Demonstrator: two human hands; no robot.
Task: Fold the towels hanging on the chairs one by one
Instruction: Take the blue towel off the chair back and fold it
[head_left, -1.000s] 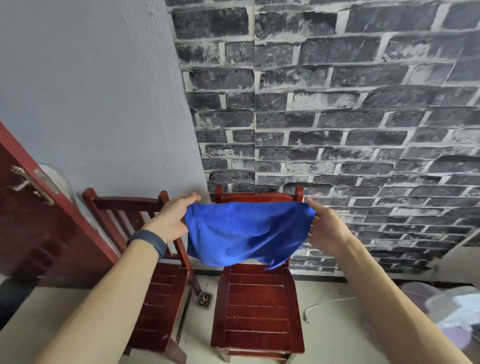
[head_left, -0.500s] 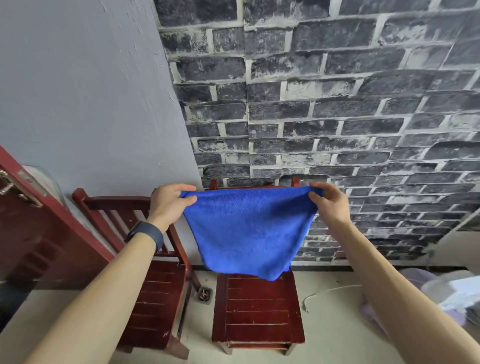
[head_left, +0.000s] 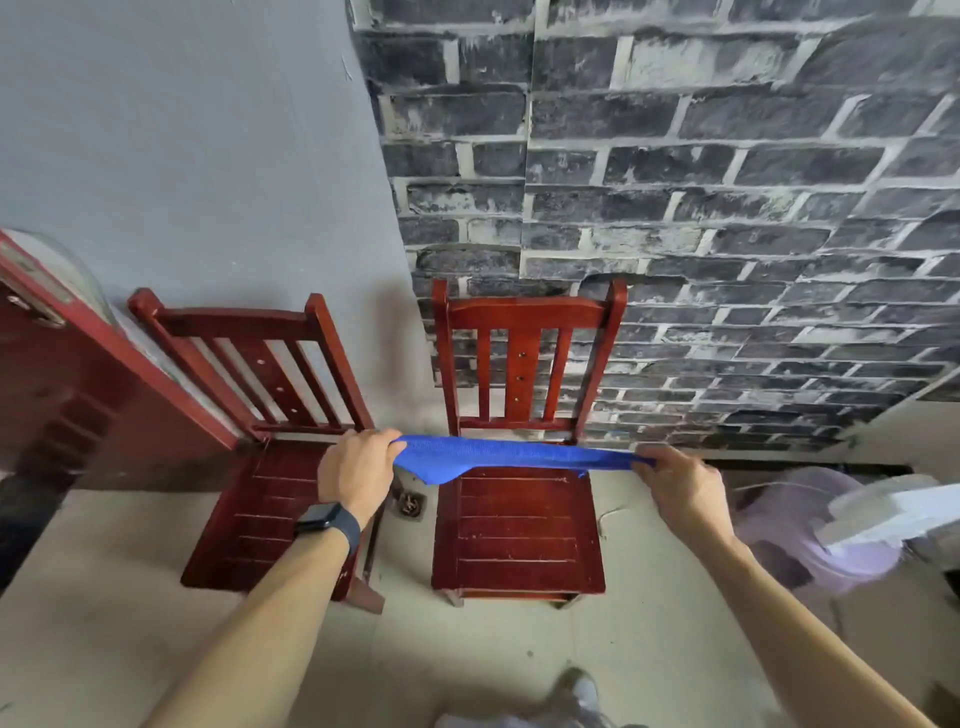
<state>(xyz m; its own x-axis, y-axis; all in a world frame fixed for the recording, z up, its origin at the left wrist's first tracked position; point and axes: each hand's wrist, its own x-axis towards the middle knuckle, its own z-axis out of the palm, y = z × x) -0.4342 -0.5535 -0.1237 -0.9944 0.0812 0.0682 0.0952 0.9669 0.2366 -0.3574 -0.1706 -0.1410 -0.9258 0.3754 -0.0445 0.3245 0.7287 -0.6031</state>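
A blue towel is stretched flat and nearly edge-on between my hands, just above the back of the seat of the right red wooden chair. My left hand, with a dark watch on the wrist, grips the towel's left end. My right hand pinches its right end. A small fold of the towel droops near the left hand. The left red chair stands beside it with nothing on its backrest.
Both chairs stand against a grey wall and a dark brick-pattern wall. A red door leans in at the left. A pale purple fan and white items lie on the floor at the right. A floor drain sits between the chairs.
The towel, earlier held up hanging in front of the right chair's backrest, has been lowered and swung flat over the seat. Both hands came down; the backrest is now uncovered.
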